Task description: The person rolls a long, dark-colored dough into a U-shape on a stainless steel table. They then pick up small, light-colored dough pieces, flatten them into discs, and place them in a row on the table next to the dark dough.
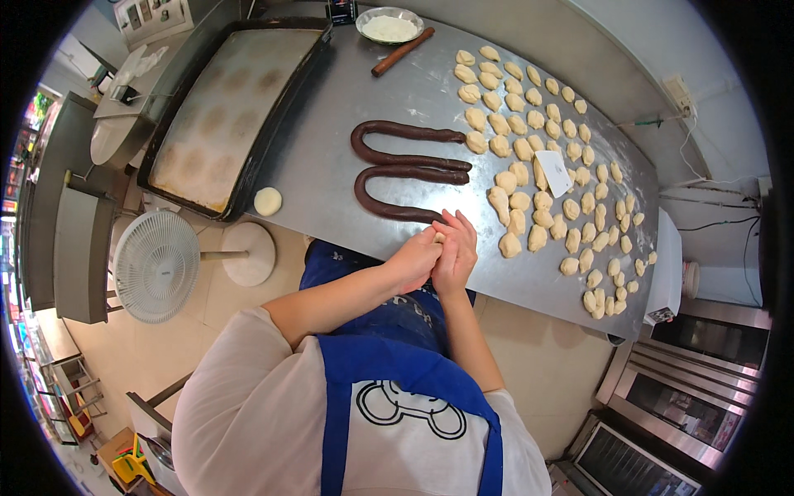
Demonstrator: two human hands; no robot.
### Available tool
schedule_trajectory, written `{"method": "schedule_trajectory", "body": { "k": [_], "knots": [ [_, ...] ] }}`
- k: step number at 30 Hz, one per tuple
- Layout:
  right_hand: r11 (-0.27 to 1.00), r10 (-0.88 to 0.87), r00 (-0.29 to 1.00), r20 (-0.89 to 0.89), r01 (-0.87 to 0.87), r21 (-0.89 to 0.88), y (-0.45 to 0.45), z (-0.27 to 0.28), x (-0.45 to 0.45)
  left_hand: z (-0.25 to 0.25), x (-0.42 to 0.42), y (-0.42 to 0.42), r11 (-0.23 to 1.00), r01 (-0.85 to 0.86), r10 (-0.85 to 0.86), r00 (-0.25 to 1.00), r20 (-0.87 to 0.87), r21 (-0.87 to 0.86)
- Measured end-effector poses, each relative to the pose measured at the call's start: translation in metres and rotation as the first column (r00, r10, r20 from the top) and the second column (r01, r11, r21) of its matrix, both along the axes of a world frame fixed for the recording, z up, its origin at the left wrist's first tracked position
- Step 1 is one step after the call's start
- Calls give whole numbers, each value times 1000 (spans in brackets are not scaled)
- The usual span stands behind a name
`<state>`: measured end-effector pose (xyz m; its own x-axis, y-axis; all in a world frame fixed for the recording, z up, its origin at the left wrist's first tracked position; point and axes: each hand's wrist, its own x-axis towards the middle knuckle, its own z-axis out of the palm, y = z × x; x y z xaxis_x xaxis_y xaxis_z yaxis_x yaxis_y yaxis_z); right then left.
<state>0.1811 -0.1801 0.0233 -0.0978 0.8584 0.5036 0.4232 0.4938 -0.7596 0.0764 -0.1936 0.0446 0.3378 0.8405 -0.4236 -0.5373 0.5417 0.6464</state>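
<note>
My left hand [414,260] and my right hand [456,251] are pressed together at the table's near edge. A small piece of pale dough [439,238] shows between them; most of it is hidden by my fingers. Just beyond lie two U-shaped ropes of dark brown paste [397,215], side by side on the steel table [322,155]. Several rows of pale dough pieces [510,245] spread to the right of my hands. Among them rests a white plastic dough scraper [554,173]. One smooth, round dough ball [268,201] sits alone near the left edge.
A large black-rimmed baking tray [242,93] stands on the left. At the back are a bowl of white flour [389,29] and a wooden rolling pin [403,53]. A white pedestal fan [158,266] is at the lower left, and steel ovens [676,397] are at the lower right.
</note>
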Motion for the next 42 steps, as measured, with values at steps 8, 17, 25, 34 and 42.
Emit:
{"method": "schedule_trajectory", "body": {
  "k": [8,17,25,34,42],
  "knots": [
    [965,-164,919,-357,74,-253,10,-2,-22,-19,2,2,961,-89,167,940,-296,261],
    [999,-26,999,-19,25,-38,11,-7,-15,-12,4,-8,967,-240,254,935,247,-85],
    [975,-8,986,169,-30,220,14,-2,-21,21,-4,-7,969,-248,248,966,-68,9],
    [919,172,977,-124,-204,-336,22,11,-13,-17,-15,-2,971,-157,171,983,-67,179],
    [951,141,882,-450,-248,-187,22,20,-34,-7,-27,6,981,-195,194,967,167,-12]
  ]
}}
